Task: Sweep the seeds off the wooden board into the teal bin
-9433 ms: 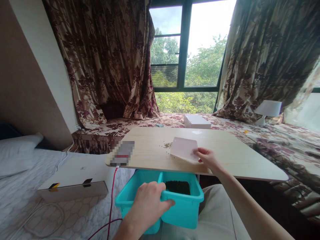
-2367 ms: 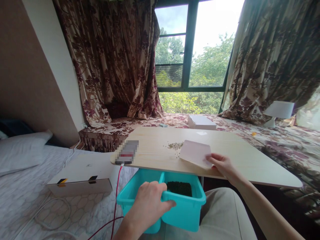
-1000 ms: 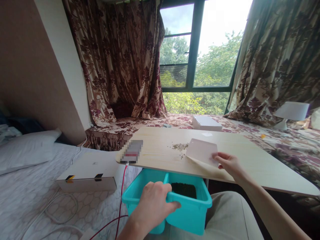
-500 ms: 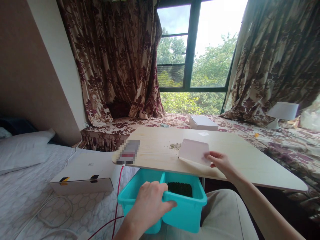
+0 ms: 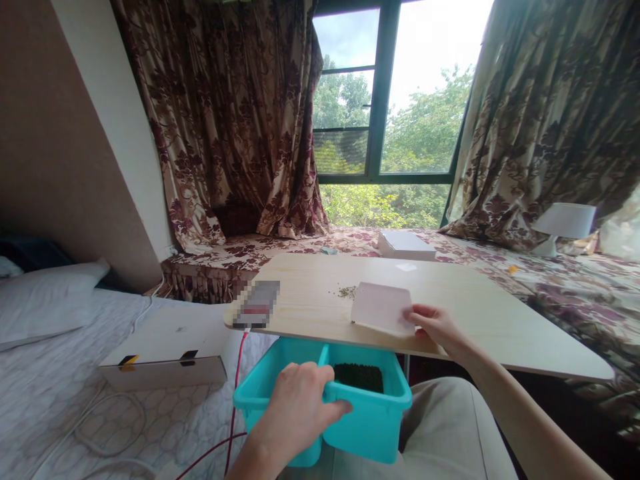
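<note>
My left hand (image 5: 303, 403) is closed on the near rim of a turquoise two-compartment bin (image 5: 370, 427), its fingers reaching over by the divider. Dark granular stuff (image 5: 359, 377) fills the bottom of the bin's right compartment; my hand partly covers the left one. In my right hand (image 5: 433, 325), a thin pale-pink rectangular plastic sheet (image 5: 381, 305) is pinched at its right edge, tilted low over the tabletop. A small scatter of greenish-brown grains (image 5: 346, 292) lies on the wood just left of the sheet, which hides part of them.
The pale wooden table (image 5: 480, 313) stands just beyond the bin. A blurred-out phone (image 5: 257, 303) with a red cable (image 5: 236, 393) lies at its left end. A white carton (image 5: 167, 343) rests on the bed to the left. Behind are a white box (image 5: 407, 245) and a lamp (image 5: 563, 220).
Over the last half second the sheet has shifted slightly left and nearer, covering more of the grains. My left hand keeps its hold on the bin. The view has swung slightly since earlier.
</note>
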The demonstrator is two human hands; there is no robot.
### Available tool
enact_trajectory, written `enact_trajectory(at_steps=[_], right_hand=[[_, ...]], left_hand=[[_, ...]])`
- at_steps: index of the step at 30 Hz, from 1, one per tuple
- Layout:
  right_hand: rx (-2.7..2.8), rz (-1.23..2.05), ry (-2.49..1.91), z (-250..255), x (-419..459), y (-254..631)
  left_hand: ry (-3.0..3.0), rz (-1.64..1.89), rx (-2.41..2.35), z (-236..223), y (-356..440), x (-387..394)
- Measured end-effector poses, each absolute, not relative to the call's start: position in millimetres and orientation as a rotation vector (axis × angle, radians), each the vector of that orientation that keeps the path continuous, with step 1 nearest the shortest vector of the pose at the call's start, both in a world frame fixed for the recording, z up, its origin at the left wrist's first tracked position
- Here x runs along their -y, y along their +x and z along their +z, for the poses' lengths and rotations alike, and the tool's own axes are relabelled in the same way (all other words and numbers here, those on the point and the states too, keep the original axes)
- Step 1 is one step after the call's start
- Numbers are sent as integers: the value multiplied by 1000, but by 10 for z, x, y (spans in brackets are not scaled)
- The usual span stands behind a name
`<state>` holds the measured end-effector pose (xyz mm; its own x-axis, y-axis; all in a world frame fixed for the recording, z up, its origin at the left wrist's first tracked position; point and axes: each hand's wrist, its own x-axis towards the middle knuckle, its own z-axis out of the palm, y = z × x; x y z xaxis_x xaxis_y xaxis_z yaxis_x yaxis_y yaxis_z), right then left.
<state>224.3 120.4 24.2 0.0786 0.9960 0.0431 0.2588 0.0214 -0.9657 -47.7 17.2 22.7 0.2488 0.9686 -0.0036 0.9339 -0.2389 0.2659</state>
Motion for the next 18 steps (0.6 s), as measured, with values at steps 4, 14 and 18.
enact_trajectory(at_steps=[4, 14, 18], right_hand=[[1451, 1119, -1406, 287, -1168, 2315], [1264, 804, -1424, 256, -1284, 2308], [1223, 761, -1413, 243, -1288, 2311]], left_hand=[[2302, 206, -1792, 236, -475, -181], [2286, 283, -1784, 209, -486, -174], [2277, 297, -1772, 221, -485, -174]])
